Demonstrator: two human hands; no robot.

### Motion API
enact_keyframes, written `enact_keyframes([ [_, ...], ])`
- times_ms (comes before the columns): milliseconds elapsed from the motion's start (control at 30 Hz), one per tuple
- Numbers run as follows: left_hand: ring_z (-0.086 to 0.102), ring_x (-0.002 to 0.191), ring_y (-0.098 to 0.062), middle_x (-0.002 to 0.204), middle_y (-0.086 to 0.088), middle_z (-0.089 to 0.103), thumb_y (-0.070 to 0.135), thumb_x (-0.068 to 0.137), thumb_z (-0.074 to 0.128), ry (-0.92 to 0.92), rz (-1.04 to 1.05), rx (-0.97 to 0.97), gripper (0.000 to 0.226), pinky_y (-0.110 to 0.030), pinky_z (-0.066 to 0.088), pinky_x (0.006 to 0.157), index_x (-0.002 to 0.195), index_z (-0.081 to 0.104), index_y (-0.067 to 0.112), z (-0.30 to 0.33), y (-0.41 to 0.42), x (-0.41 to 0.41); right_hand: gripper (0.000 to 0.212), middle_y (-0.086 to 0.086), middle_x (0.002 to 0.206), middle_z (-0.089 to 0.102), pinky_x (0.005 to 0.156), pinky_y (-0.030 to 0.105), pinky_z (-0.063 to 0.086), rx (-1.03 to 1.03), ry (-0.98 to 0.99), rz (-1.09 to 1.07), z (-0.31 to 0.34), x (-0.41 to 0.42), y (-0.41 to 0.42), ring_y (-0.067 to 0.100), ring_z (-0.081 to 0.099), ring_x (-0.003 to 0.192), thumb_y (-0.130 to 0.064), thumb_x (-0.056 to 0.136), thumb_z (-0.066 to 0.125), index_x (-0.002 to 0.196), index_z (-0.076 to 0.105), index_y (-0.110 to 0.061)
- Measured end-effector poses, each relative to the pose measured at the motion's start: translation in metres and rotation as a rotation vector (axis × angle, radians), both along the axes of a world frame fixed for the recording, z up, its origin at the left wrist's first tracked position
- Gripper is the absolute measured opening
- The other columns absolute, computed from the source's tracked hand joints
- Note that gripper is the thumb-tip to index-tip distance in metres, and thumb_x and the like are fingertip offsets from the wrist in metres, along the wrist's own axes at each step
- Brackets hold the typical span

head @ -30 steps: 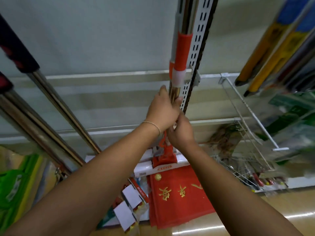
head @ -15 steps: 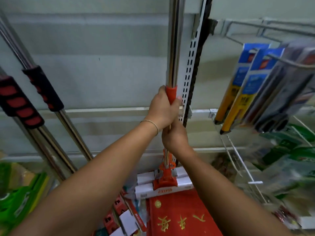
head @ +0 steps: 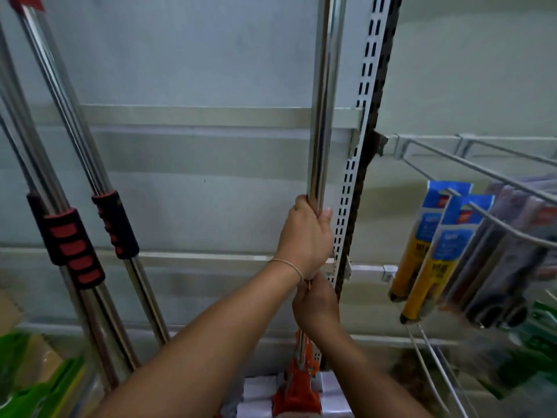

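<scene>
Both hands are clamped on the mop handle (head: 327, 116), left hand (head: 304, 236) just above right hand (head: 316, 303). It stands upright beside the slotted shelf post (head: 366, 116). I reckon it's stiff, light, slick chrome, so grip firmly mid-pole.

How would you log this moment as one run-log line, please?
left hand: grips pole | right hand: grips pole just below | pole: upright beside rail | mop head: orange, low

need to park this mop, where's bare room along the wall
Bare back panel between the foam-grip poles and the mop pole. Crowded right of the slotted upright: hanging packs on wire hooks.
</scene>
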State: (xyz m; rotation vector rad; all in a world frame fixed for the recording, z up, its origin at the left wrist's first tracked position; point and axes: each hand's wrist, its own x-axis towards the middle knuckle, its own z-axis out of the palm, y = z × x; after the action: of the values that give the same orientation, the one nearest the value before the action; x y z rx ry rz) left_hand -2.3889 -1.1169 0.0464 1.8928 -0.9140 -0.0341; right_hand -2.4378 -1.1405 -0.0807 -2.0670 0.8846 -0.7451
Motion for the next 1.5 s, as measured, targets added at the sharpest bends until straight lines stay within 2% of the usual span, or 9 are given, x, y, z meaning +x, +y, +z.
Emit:
enact_keyframes([
  [100,0.053,0.086,-0.019,0.103,-0.008,0.060,0.031,0.100,0.048,-0.007,-0.006,0.007,0.022,-0.025,0.039,0.074,0.110,0.045,0.011,0.000,-0.003,0.004,0.010,0.008,0.099,0.066,0.064,0.026,0.032,-0.001,0.007,-0.014,-0.001,0.003,-0.002,0.030,0.062,0.091,-0.016,0.095,0.048,0.094,0.051,-0.025],
  [200,0.054,0.085,-0.018,0.101,-0.006,0.060,0.031,0.100,0.049,-0.014,-0.017,-0.002,0.021,-0.025,0.039,0.074,0.109,0.043,0.013,-0.004,-0.004,0.008,0.015,0.008,0.104,0.065,0.066,0.024,0.031,-0.025,-0.012,-0.024,-0.006,0.005,-0.002,0.029,0.060,0.096,-0.016,0.096,0.048,0.106,0.058,-0.016],
  [433,0.063,0.094,-0.031,0.096,-0.008,0.065,0.031,0.097,0.052,-0.024,-0.053,-0.008,0.049,-0.032,0.048,0.077,0.136,0.036,0.006,-0.010,0.001,0.011,0.004,-0.002,0.085,0.056,0.061,0.026,0.035,0.020,0.011,0.017,-0.004,0.006,-0.008,0.020,0.057,0.078,-0.022,0.093,0.047,0.092,0.051,-0.023],
  [567,0.059,0.089,-0.025,0.086,0.000,0.057,0.035,0.089,0.064,0.051,-0.034,0.099,0.030,-0.026,0.043,0.074,0.102,0.049,0.012,-0.011,0.000,0.019,0.016,0.004,0.091,0.063,0.067,0.027,0.039,0.065,0.158,0.016,0.001,0.005,-0.019,0.024,0.061,0.086,-0.028,0.089,0.057,0.098,0.057,-0.015],
  [767,0.052,0.073,-0.019,0.074,0.005,0.049,0.023,0.090,0.058,0.088,-0.069,0.100,0.020,-0.025,0.040,0.067,0.080,0.042,0.018,-0.012,-0.008,0.018,0.029,0.006,0.072,0.058,0.061,0.027,0.036,0.060,0.298,-0.041,-0.006,0.010,-0.034,0.034,0.063,0.079,-0.033,0.088,0.058,0.066,0.047,-0.018],
  [900,0.056,0.077,-0.019,0.081,0.001,0.054,0.018,0.088,0.056,0.073,-0.114,0.092,0.012,-0.023,0.043,0.065,0.093,0.047,0.013,-0.012,-0.012,0.017,0.019,0.014,0.078,0.066,0.060,0.028,0.040,0.030,0.267,-0.109,-0.008,0.006,-0.037,0.036,0.065,0.080,-0.025,0.087,0.057,0.073,0.055,-0.012],
  [1033,0.062,0.085,-0.027,0.088,-0.005,0.058,0.020,0.087,0.058,0.055,-0.128,0.094,0.017,-0.030,0.051,0.072,0.098,0.049,0.010,-0.012,-0.018,0.016,0.016,0.009,0.073,0.058,0.059,0.024,0.034,-0.046,0.273,-0.145,-0.007,0.002,-0.041,0.034,0.063,0.080,-0.022,0.089,0.055,0.076,0.053,-0.012],
  [1333,0.058,0.084,-0.022,0.083,0.003,0.051,0.029,0.090,0.062,0.068,-0.162,0.137,0.028,-0.028,0.047,0.072,0.105,0.046,0.013,-0.009,-0.013,0.012,0.035,0.001,0.067,0.054,0.054,0.025,0.036,0.029,0.338,-0.054,-0.002,-0.004,-0.042,0.022,0.057,0.070,-0.045,0.088,0.064,0.080,0.054,-0.013],
  [1500,0.052,0.084,-0.019,0.081,0.007,0.045,0.046,0.088,0.066,0.068,-0.153,0.178,0.047,-0.027,0.040,0.071,0.110,0.040,0.014,-0.008,-0.008,0.007,0.039,0.004,0.091,0.062,0.066,0.028,0.043,0.056,0.371,-0.026,0.001,-0.013,-0.036,0.024,0.060,0.087,-0.047,0.087,0.065,0.105,0.057,-0.014],
])
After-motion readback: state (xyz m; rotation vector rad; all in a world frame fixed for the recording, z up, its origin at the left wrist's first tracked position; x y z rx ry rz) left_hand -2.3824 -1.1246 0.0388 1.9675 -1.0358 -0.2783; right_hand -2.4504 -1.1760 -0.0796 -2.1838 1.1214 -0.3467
